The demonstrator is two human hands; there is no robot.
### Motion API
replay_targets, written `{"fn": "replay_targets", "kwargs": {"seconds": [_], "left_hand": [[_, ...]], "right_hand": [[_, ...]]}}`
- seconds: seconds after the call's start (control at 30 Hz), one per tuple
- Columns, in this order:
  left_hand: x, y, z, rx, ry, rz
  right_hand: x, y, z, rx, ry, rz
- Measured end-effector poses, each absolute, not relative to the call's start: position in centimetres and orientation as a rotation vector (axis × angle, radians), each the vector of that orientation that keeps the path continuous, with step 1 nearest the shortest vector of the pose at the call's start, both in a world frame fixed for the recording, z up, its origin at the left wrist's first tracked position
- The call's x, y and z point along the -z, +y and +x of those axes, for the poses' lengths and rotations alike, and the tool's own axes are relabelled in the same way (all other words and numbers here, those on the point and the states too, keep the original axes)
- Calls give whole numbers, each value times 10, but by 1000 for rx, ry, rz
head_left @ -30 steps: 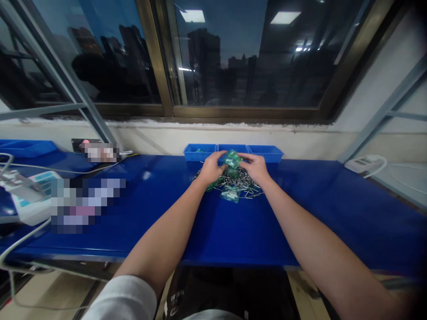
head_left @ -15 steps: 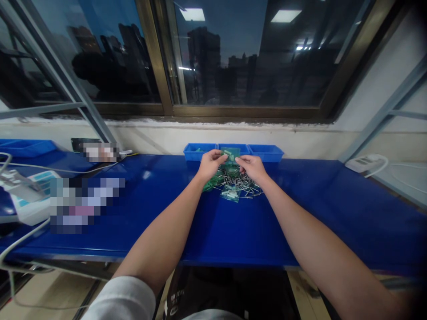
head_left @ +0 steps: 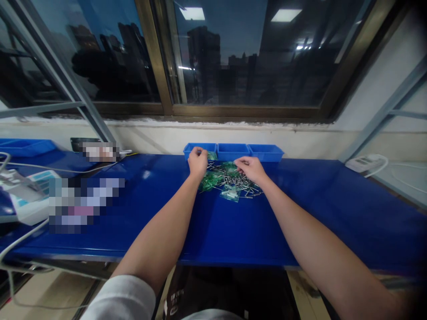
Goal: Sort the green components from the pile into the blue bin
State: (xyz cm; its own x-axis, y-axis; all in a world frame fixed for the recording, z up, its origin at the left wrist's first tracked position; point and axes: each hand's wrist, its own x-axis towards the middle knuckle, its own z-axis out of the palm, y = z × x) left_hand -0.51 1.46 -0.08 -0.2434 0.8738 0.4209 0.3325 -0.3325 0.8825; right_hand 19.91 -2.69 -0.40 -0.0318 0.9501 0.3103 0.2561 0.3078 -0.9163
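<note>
Behind the counter [head_left: 230, 233], a dark window [head_left: 250, 53] spans the upper area, with the blue counter running below it. Grey posts [head_left: 90, 113] slant at either side. Three bins [head_left: 232, 154], all blue, stand in a row at the counter's back edge. A white device [head_left: 30, 209] with a light-blue panel sits at the far left, partly under a blurred patch. Just in front of the bins lies a loose heap of metal pins [head_left: 235, 180].

The left hand [head_left: 198, 164] is at the left bin, its grip pinched on a green bag [head_left: 212, 156] that shows beside the fingers, before the bin's front. The right hand [head_left: 251, 168] is over the heap's right part, fingertips drawn together at the edge of a second bag [head_left: 229, 167]; I cannot tell whether this grip grasps it. Green film [head_left: 210, 181] lies at the heap's left, and a front bag [head_left: 230, 193] with pale pieces inside lies at its near edge.
</note>
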Motion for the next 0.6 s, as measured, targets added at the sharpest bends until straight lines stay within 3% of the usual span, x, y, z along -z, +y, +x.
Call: {"fn": "replay_targets", "kwargs": {"seconds": [0.23,0.6], "left_hand": [[0,30,-10,-1734,1355,1418],[-4,28,-12,-1440,1138,1347]], "right_hand": [[7,-26,199,-723,-1626,-1176],[3,-30,199,-460,-1775,-1224]]}}
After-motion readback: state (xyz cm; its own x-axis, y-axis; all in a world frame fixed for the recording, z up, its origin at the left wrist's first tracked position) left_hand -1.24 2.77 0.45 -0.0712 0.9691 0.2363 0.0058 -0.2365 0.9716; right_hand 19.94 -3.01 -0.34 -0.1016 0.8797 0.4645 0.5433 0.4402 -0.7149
